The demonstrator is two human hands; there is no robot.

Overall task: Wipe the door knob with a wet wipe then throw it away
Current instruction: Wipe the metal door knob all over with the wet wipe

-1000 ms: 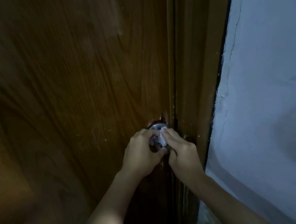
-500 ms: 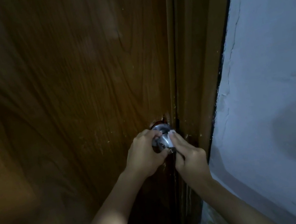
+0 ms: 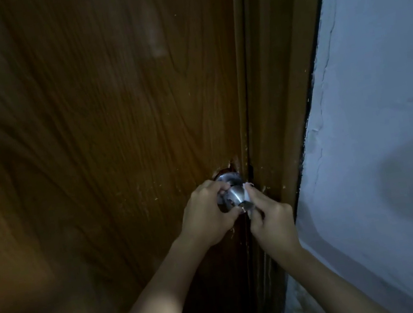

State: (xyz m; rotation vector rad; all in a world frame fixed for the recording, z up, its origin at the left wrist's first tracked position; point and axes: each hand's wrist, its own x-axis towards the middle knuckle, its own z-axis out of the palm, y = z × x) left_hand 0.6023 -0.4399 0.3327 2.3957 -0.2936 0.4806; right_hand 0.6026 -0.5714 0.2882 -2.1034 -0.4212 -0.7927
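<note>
Dimly, wooden door [image 3: 112, 117], pale wall [image 3: 380, 101]; left hand [image 3: 207, 218] grips knob [image 3: 234, 196], right hand [image 3: 269, 216] pinches wipe [image 3: 246, 186].

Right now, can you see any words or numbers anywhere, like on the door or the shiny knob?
None: no words, numbers or labels can be read.
The wooden door shows only grain.
The door knob is plain metal, partly covered by the left hand and right hand.
The wet wipe is blank.
The wall is bare.
</note>
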